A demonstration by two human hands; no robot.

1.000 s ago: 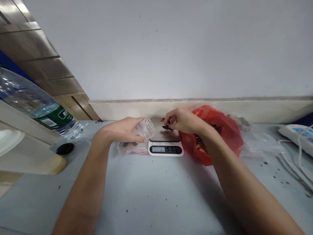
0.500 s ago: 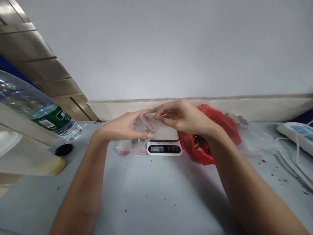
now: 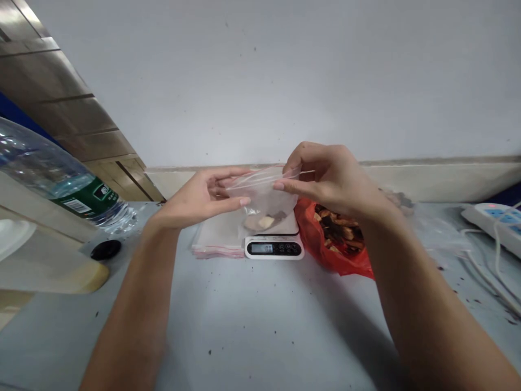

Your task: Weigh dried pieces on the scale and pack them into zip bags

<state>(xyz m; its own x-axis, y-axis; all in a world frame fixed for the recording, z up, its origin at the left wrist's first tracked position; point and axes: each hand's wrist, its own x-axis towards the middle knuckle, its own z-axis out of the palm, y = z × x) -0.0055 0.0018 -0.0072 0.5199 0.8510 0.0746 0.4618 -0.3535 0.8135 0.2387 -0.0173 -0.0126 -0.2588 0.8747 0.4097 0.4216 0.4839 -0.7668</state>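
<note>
A small clear zip-lock bag (image 3: 266, 193) with a pale piece and some darker pieces at its bottom hangs over the scale. My right hand (image 3: 328, 176) pinches its upper right side between thumb and fingers. At the left end, my left hand (image 3: 197, 198) has its fingers behind the bag and its thumb in front, loosely around the edge. Beneath is a white digital scale (image 3: 299, 250), reading 0.0; the bag hides part of its platform. Left of the scale lies a stack of flat zip bags (image 3: 214, 239). A red plastic bag (image 3: 321, 255) holding brown dried pieces (image 3: 340, 231) sits open beside my right forearm.
A large water bottle (image 3: 87, 193) and a translucent container (image 3: 49, 260) stand at the left, near a black cap (image 3: 106, 250). To the right are more clear plastic bags (image 3: 439, 236), a power strip (image 3: 496, 222) and white cables. A wall (image 3: 309, 81) closes off the table's back.
The zip-lock bag has moved right, from over the bag stack to over the scale, its contents now showing. My right hand has shifted right and now grips its upper right side.
</note>
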